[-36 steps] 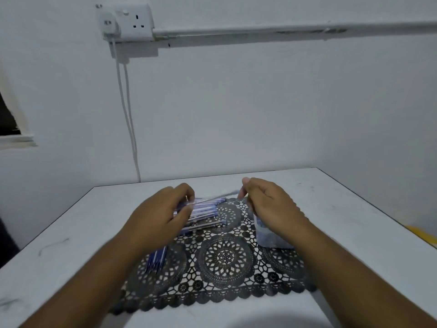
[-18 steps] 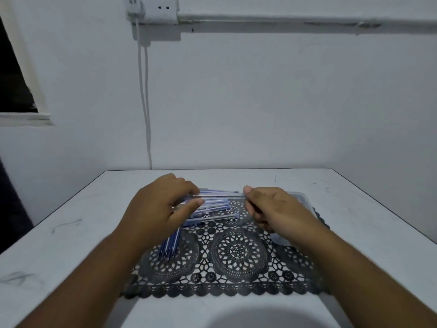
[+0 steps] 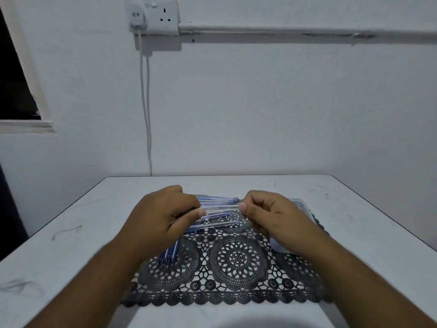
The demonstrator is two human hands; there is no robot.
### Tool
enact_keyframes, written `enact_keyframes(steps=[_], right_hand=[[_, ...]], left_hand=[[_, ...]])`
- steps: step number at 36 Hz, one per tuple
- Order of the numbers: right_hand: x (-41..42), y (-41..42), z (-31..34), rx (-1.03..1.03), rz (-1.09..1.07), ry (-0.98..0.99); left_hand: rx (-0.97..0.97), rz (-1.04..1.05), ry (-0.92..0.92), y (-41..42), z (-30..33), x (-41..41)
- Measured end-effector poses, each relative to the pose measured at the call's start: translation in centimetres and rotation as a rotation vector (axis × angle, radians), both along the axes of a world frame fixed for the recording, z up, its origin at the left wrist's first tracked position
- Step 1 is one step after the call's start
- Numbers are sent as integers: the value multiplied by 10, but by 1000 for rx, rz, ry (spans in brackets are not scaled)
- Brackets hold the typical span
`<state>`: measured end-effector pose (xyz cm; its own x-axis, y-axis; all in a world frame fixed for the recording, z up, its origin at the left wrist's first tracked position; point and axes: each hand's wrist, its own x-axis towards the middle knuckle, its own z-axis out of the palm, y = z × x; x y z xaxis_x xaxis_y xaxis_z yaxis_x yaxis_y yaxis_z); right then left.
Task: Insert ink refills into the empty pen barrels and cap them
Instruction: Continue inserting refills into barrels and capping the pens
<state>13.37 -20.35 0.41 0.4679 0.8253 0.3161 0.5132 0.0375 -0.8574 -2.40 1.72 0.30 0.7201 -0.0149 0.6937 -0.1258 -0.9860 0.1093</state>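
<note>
Your left hand (image 3: pixel 165 216) and right hand (image 3: pixel 272 216) sit side by side over the far half of the mat (image 3: pixel 236 275), which lies on the bench (image 3: pixel 71 245). Between your hands, and just behind them, lies a cluster of pen barrels (image 3: pixel 217 209) on the mat. Under and nearer you than your left hand lie the ink refills (image 3: pixel 169 255). Behind and under your right hand sits a container (image 3: pixel 305 207). Beyond the bench, above your left hand, a wall socket (image 3: pixel 153 15) has a cable (image 3: pixel 147 102) hanging from it.

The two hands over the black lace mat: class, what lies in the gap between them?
In the head view, clear pen barrels span the gap between the left hand and right hand, above the lace mat.
</note>
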Motion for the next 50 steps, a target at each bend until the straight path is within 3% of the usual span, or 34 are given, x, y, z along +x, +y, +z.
enact_keyframes(steps=[3, 15, 19, 24, 29, 38, 50], right_hand=[[-3, -1, 2, 121, -19, 12], [-4, 2, 4, 275, -83, 80], [-2, -3, 13, 362, -111, 80], [12, -15, 20, 462, -288, 208], [33, -22, 23, 641, -475, 367], [28, -11, 14, 573, -436, 359], [16, -3, 7, 495, -392, 316]], left_hand=[[-23, 27, 14, 4, -2, -1], [-31, 43, 31, 4, -4, 0], [-136, 3, 8, 10, -2, -4], [-206, -5, -15, 15, -1, -6], [-142, -12, 65, 11, -10, 0], [79, -12, 597, -28, -30, 15], [170, 8, 566, -37, -33, 16]])
